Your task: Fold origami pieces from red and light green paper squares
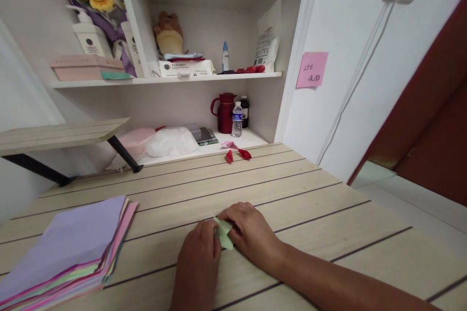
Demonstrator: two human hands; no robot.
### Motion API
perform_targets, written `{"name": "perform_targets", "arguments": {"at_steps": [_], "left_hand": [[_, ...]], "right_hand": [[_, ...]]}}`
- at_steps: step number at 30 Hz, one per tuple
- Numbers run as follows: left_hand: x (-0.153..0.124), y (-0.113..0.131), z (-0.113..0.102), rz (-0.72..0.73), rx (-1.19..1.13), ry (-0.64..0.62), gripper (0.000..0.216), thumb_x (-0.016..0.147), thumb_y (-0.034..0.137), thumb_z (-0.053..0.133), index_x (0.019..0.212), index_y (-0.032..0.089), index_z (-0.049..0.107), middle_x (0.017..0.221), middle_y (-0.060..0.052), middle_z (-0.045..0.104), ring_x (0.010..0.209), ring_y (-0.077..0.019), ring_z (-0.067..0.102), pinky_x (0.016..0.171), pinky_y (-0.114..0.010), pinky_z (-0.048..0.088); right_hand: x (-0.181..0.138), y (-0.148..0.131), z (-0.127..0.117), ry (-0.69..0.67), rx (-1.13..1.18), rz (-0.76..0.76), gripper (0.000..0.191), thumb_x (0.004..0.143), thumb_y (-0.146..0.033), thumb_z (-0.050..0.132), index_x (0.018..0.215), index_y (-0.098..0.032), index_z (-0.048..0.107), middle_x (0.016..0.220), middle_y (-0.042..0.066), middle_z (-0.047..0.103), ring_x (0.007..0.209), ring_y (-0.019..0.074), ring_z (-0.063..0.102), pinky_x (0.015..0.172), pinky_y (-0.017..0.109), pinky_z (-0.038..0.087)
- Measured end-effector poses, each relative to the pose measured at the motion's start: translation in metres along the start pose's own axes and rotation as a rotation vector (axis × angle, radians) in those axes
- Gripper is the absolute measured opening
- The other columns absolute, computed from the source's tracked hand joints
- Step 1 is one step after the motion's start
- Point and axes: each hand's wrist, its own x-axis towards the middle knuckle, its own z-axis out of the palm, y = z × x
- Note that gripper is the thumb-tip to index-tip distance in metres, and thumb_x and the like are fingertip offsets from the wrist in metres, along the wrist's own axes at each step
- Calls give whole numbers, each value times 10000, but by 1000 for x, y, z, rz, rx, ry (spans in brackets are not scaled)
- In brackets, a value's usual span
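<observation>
A small piece of light green folded paper (224, 234) is held between my two hands, low over the wood-plank table (153, 262). My left hand (204, 240) pinches its left side, with the fingers curled and partly hiding it. From the right, my right hand (251, 231) closes its fingers on the other side of the paper. Creases and a pointed lower corner show between the hands. To the left lies a stack of coloured paper sheets (69, 243) with a lilac sheet on top. Beyond my hands sit small red folded paper pieces (244, 154) and a pink folded paper (229, 145).
At the back stands a white shelf (204, 77) with a dark red jug (226, 112), a water bottle (237, 120) and a white plastic bag (171, 142). A small raised wooden stand (62, 136) with black legs rests at the left. A pink note (312, 69) hangs on the right wall.
</observation>
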Motion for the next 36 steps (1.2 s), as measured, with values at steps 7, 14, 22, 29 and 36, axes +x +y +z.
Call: {"name": "perform_targets", "arguments": {"at_steps": [7, 14, 22, 29, 36], "left_hand": [[0, 1, -4, 23, 83, 14, 260, 862, 77, 517, 1012, 187, 699, 928, -49, 741, 858, -253, 693, 774, -401, 527], [0, 2, -5, 48, 128, 6, 350, 833, 35, 537, 1082, 213, 705, 921, -23, 727, 860, -226, 684, 767, -368, 509], [0, 3, -5, 60, 160, -8, 469, 803, -10, 532, 1177, 227, 686, 875, -19, 698, 796, -218, 669, 735, -368, 498], [-1, -1, -7, 91, 161, -20, 489, 815, 6, 526, 1218, 247, 661, 895, -26, 698, 833, -214, 671, 761, -366, 519], [-4, -16, -4, 178, 160, -23, 447, 816, 47, 578, 1219, 226, 654, 1042, -48, 702, 894, -188, 673, 794, -322, 549]], "right_hand": [[0, 0, 0, -12, 3, 5, 401, 756, -26, 547, 1089, -241, 607, 950, 21, 700, 885, 217, 598, 827, 346, 395], [-1, 3, -1, -25, 9, 9, 343, 707, -10, 542, 967, -225, 608, 947, 25, 691, 910, 223, 586, 837, 352, 383], [-1, 4, -4, -32, 28, -21, 482, 655, 40, 508, 1028, -248, 611, 981, 1, 695, 948, 211, 595, 858, 345, 397], [-5, 11, -5, -29, 18, -80, 320, 709, 27, 581, 896, -230, 619, 940, -4, 679, 922, 185, 601, 841, 307, 417], [-7, 12, -6, -49, -56, -169, 142, 852, -91, 619, 835, -224, 664, 953, 24, 706, 902, 200, 597, 836, 333, 402]]}}
